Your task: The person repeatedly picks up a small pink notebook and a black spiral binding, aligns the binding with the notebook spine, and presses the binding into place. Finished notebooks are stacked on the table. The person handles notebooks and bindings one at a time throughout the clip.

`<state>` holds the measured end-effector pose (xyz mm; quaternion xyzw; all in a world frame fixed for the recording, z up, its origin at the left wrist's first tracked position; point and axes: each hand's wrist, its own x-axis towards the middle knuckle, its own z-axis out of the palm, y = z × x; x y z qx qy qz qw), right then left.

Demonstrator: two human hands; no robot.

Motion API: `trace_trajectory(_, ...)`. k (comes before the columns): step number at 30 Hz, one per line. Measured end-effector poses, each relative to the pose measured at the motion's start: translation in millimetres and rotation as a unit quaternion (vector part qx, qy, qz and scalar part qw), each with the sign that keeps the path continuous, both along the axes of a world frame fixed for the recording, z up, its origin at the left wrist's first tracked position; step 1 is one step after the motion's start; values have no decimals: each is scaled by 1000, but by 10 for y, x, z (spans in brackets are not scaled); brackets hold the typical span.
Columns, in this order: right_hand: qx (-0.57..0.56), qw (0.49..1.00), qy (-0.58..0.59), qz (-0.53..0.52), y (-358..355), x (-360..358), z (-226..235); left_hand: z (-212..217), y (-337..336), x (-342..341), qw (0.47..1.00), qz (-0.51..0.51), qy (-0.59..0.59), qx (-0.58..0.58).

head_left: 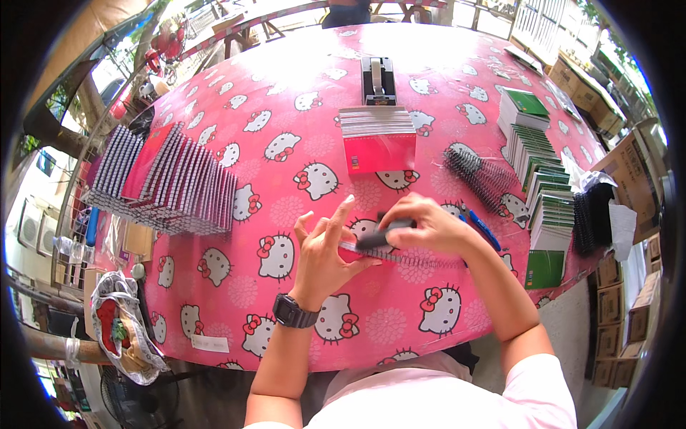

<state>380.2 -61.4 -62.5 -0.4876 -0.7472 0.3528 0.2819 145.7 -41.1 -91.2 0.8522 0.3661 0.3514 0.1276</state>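
Near the middle of the table, my left hand (pixel 325 249) closes its thumb and some fingers about the end of a red notebook (pixel 348 252), mostly hidden behind the hand. Its other fingers point up. A thin dark spiral coil (pixel 421 260) runs along the notebook's edge and sticks out to the right. My right hand (pixel 425 225) grips a dark, elongated tool (pixel 380 234) over the coil; blur hides its exact kind. A blue-handled tool (pixel 483 229) lies beside my right forearm. Ahead of my hands rests a pile of red notebooks (pixel 379 154).
Stacks of spiral-bound notebooks (pixel 168 182) stand at the left. A tape dispenser (pixel 378 80) sits behind the red pile. Loose black coils (pixel 479 175) lie right of centre, beside a row of green notebooks (pixel 545 268). More black coils (pixel 593 218) hang near the right edge, with cardboard boxes (pixel 629 179) beyond.
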Motion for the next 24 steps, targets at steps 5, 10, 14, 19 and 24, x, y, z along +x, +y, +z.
trace_trajectory(5,-116,936,323,79,19,35,-161,-186,131,-78,960,-25,-220,-169)
trace_trajectory(10,-181,901,386,76,-42,12,-288,-374,132,-138,876,-84,-288,-377)
trace_trajectory(14,-167,905,376,108,-107,-2,-131,-428,168,-115,832,-165,-355,-392)
trace_trajectory(19,-64,976,207,27,-13,187,-102,-408,190,-93,806,-172,-360,-436)
trace_trajectory(24,-27,982,176,66,-87,190,86,-439,203,-68,821,-178,-363,-402)
